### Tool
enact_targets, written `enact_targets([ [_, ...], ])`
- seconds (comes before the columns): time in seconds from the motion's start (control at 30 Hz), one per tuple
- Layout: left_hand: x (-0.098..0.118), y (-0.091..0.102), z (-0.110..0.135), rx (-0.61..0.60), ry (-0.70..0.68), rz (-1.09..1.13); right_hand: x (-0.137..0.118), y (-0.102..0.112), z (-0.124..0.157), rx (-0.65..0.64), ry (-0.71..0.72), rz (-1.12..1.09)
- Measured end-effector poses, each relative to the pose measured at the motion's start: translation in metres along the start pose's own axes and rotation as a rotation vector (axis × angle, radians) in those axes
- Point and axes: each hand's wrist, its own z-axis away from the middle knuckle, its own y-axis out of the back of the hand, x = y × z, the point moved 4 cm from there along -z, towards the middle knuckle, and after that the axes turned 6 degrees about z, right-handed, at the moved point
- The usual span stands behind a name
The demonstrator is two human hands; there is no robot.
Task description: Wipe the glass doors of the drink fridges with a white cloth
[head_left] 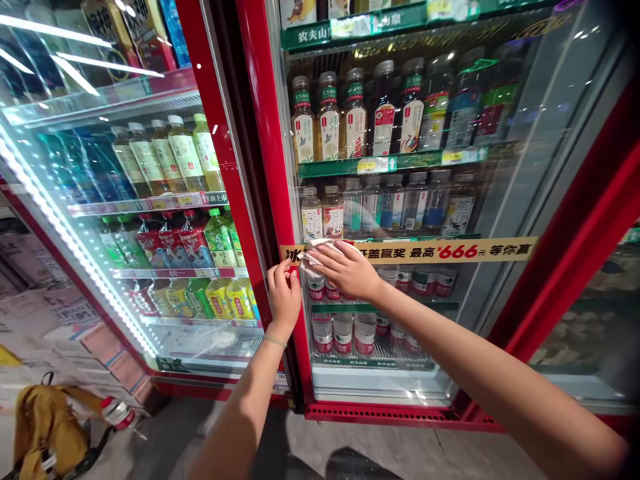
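My right hand (345,267) lies flat over a white cloth (327,244) and presses it on the glass door (380,230) of a red drinks fridge. The cloth covers part of a gold printed strip (483,251) stuck across the glass, near its left end. Just to the left, my left hand (284,297) has its fingers curled at the door's red edge (267,150). A thin band circles my left wrist. Behind the glass, tea bottles (333,210) stand close to the cloth.
To the left stands another lit fridge with shelves of bottles (187,157). A yellow-brown backpack (50,427) and a red-labelled water bottle (119,413) are on the floor at lower left, near stacked cartons (95,347). More red fridge frame (565,260) rises at right.
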Motion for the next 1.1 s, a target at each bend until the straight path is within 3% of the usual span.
enact_targets([
  [0.13,0.003,0.001,-0.002,0.030,0.071,0.048,-0.006,-0.005,-0.005,0.028,-0.131,0.011],
  [0.3,0.000,0.000,-0.001,0.031,0.180,0.139,-0.011,-0.007,-0.006,-0.016,-0.009,-0.047],
  [0.5,0.001,0.005,-0.003,0.001,0.224,0.202,-0.007,-0.007,-0.010,0.006,-0.143,-0.076],
  [0.67,-0.001,0.008,-0.005,-0.045,0.221,0.218,-0.012,-0.008,0.021,-0.049,0.026,-0.054],
  [0.83,0.000,0.006,-0.002,-0.036,0.183,0.175,0.008,-0.002,0.030,0.001,-0.175,0.030],
  [1.0,0.016,0.005,0.000,-0.130,0.066,0.050,0.020,0.001,0.048,-0.047,-0.050,-0.048],
  [1.1,0.033,0.000,-0.005,-0.177,-0.048,-0.011,0.029,0.004,0.057,-0.028,-0.265,-0.022],
])
